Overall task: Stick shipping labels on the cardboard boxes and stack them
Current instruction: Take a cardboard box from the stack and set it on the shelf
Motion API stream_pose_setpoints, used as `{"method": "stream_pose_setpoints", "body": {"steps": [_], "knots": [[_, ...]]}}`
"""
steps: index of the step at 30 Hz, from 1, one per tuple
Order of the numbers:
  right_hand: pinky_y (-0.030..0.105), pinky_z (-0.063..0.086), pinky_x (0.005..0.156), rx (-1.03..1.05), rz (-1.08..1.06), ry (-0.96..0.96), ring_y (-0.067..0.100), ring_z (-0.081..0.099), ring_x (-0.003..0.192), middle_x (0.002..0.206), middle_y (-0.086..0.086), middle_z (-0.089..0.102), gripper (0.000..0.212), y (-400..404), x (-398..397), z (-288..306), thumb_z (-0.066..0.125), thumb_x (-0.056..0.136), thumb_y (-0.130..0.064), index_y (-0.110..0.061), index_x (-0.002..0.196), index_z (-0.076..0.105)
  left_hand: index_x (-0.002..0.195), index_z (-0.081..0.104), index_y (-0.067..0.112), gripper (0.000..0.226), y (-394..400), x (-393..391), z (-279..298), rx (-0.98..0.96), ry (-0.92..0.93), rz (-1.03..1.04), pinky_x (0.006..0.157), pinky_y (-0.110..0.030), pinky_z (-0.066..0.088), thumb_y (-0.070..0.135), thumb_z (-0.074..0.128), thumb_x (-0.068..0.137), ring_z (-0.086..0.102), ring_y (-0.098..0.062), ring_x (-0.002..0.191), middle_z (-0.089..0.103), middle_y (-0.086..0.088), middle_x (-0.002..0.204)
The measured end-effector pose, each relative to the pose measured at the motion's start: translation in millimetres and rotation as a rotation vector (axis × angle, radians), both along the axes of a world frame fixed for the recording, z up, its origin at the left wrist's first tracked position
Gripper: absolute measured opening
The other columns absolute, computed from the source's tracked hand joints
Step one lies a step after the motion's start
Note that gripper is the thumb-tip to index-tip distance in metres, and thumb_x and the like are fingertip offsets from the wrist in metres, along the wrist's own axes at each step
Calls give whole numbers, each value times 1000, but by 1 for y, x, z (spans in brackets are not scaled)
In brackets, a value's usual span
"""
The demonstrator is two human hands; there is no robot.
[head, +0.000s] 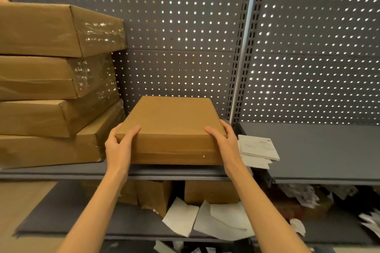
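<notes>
A flat brown cardboard box (170,127) lies on the grey shelf (308,150), in the middle of the view. My left hand (119,146) grips its near left corner, thumb on top. My right hand (225,141) grips its near right corner the same way. No label shows on the box's top or front. To the left, a stack of several larger brown boxes (51,88) wrapped in clear tape stands on the same shelf. A small pile of white shipping labels (258,149) lies just right of the held box.
A grey perforated back panel (181,47) rises behind the shelf, split by a slotted upright (238,80). On the lower shelf (61,215) sit brown boxes (209,192), loose white backing sheets (222,220) and crumpled paper at the right.
</notes>
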State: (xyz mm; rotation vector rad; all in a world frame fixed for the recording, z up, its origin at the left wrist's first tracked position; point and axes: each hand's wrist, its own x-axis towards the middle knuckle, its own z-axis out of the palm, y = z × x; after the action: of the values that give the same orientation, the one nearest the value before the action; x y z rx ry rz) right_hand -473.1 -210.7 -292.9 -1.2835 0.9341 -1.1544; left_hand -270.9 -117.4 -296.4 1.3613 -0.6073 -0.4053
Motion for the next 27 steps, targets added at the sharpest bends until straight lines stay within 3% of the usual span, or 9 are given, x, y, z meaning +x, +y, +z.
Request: {"method": "stream_pose_setpoints", "body": {"steps": [11,15,19,27], "knots": [[17,36,67,4,-39,49,-3,47,92,119,-7,47,57,-17,9,-18,64,86,-27,-22,138,39,135,43,19,54,-16,11,-18,56,-1,-61,87,-29,32,29,63,86,41,-13,107,44,4,119],[17,36,67,6,-37,69,-2,47,95,125,-5,48,80,-20,12,-17,65,69,-44,-24,141,37,134,44,18,54,-22,17,-16,78,0,-73,86,-29,32,29,65,85,41,-13,106,44,5,118],[19,37,69,20,-40,76,9,49,104,132,-3,48,82,-23,14,-16,65,70,-46,-25,144,35,134,44,19,55,-27,23,-16,104,-9,-90,85,-30,31,31,66,84,39,-13,107,43,5,119],[18,37,67,6,-62,96,-1,48,92,130,-4,49,60,-26,14,-16,59,89,-33,-24,143,36,133,47,18,59,-28,34,-12,200,-129,-106,87,-32,35,39,67,82,43,-16,107,48,-2,130]]}}
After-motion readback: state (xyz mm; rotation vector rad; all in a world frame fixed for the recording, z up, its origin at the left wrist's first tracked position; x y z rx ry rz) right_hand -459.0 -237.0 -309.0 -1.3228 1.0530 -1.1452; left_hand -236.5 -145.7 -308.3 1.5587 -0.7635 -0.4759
